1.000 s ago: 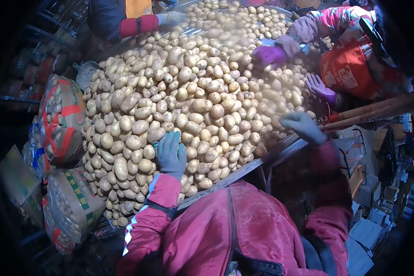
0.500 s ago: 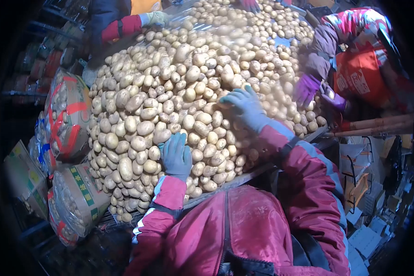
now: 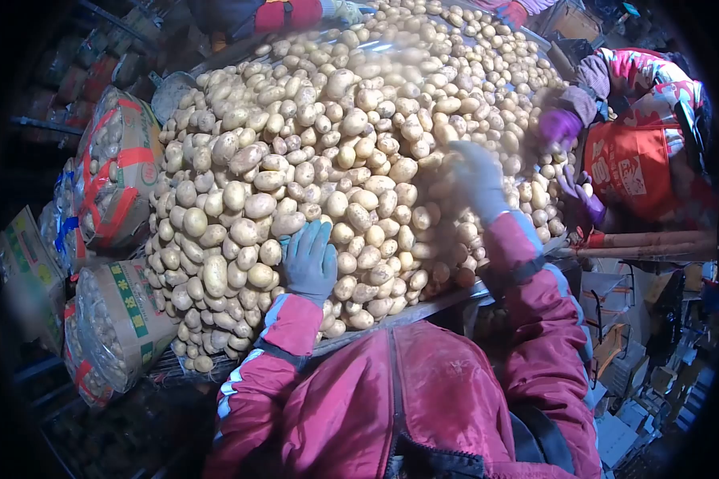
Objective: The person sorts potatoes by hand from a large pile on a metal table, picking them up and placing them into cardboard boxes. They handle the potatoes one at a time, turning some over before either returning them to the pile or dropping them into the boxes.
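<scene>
A large heap of potatoes [image 3: 287, 172] spreads in front of me. My left hand [image 3: 309, 259], in a grey-blue glove, lies on the near part of the heap with its fingers stretched flat over the potatoes. To the right, my right hand [image 3: 478, 180], gloved the same way, is over the right side of the heap. Motion smears its fingers, so I cannot make out whether it holds anything. Loose potatoes lie around both hands.
On the right, a co-worker's purple-gloved hands [image 3: 581, 198] are at the heap beside a red apron [image 3: 633, 172]. Other workers' hands reach in at the far edge. Potato-filled bags [image 3: 118, 172] and boxes stand at left. A metal edge [image 3: 391, 321] runs before me.
My right hand has moved rightward and slightly nearer to me over the potatoes. My left hand stays resting on the heap. The view has shifted a little, and the co-workers' hands have moved.
</scene>
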`<state>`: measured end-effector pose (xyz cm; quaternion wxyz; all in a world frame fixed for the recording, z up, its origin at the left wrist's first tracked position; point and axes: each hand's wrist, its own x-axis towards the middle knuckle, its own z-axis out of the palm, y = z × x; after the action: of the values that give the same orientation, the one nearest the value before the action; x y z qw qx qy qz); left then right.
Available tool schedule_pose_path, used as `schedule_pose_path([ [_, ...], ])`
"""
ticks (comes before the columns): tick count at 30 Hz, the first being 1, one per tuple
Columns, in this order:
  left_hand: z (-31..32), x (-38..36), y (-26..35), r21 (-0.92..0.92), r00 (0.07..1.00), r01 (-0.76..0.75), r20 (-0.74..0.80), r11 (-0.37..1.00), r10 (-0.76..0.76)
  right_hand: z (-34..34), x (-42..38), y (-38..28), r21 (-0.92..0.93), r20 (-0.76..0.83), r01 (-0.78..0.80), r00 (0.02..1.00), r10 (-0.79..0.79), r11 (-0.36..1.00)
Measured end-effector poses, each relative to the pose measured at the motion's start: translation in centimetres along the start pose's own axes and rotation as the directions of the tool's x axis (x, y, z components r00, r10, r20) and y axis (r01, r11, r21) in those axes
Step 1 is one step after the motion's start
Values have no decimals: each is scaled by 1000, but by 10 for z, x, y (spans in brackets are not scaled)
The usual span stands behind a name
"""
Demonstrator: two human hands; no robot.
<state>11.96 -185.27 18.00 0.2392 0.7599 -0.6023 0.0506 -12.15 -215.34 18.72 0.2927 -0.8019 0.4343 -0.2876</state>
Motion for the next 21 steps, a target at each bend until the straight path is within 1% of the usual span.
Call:
schedule_pose_path([
  [1, 0, 1, 0, -19, 1000, -1, -2, 1000, 1, 28, -3, 1, 70, 74, 19, 997, -24, 997],
  [2, -1, 2, 1, -15, 1000, -9, 2, 1000, 9, 24, -2, -45, -8, 258, -95, 962, 94, 995],
  [3, -2, 3, 2, -1, 1000, -12, 4, 1000, 12, 58, 4, -21, -57, 315, -17, 949, 34, 998],
  [4, -3, 3, 3, 12, 1000, -14, 5, 1000, 14, 79, 11, -12, -122, 347, -49, 934, 89, 991],
  [5, -2, 3, 4, 14, 1000, -16, 6, 1000, 15, 83, 17, -13, -120, 346, -51, 934, 90, 992],
  [7, -2, 3, 2, -12, 1000, -20, -6, 1000, 19, 91, 23, -17, -294, 504, -16, 847, 170, 956],
  [8, -3, 3, 2, -4, 1000, -18, -3, 1000, 18, 91, 23, -18, -307, 501, -12, 849, 172, 952],
  [9, -3, 4, 2, -8, 1000, -30, -5, 1000, 30, 88, 25, -16, -299, 503, -11, 848, 168, 954],
  [11, -6, 5, 4, -6, 999, -49, -6, 999, 49, 76, 28, -10, -166, 556, -17, 824, 108, 986],
  [12, -8, 8, 5, -52, 1000, -26, 1, 998, 26, 70, 27, -9, -139, 577, -57, 807, 128, 989],
  [13, -10, 11, 7, -98, 1000, -2, 12, 995, 3, 59, 21, -5, -134, 572, -61, 810, 128, 989],
  [14, -16, 22, 15, -97, 1000, -4, 16, 995, 6, 40, 8, -8, 100, 525, -246, 836, 159, 964],
  [15, -21, 42, 29, -160, 998, -19, 51, 987, 27, 26, -2, -4, 332, 487, -398, 849, 207, 855],
  [16, -18, 58, 39, -227, 995, -27, 87, 973, 48, 18, -10, 8, 419, 510, -547, 802, 310, 725],
  [17, -3, 76, 43, -233, 989, -61, 118, 971, 90, 9, -17, 21, 493, 538, -662, 742, 400, 564],
  [18, 11, 98, 45, -236, 981, -100, 141, 967, 136, 0, -31, 39, 692, 529, -616, 788, 315, 377],
  [19, 28, 115, 43, -237, 980, -104, 140, 966, 140, -2, -39, 57, 739, 549, -628, 772, 321, 244],
  [21, 66, 139, 34, -217, 930, -137, 309, 967, 201, -9, -62, 69, 809, 575, -577, 736, 359, -113],
])
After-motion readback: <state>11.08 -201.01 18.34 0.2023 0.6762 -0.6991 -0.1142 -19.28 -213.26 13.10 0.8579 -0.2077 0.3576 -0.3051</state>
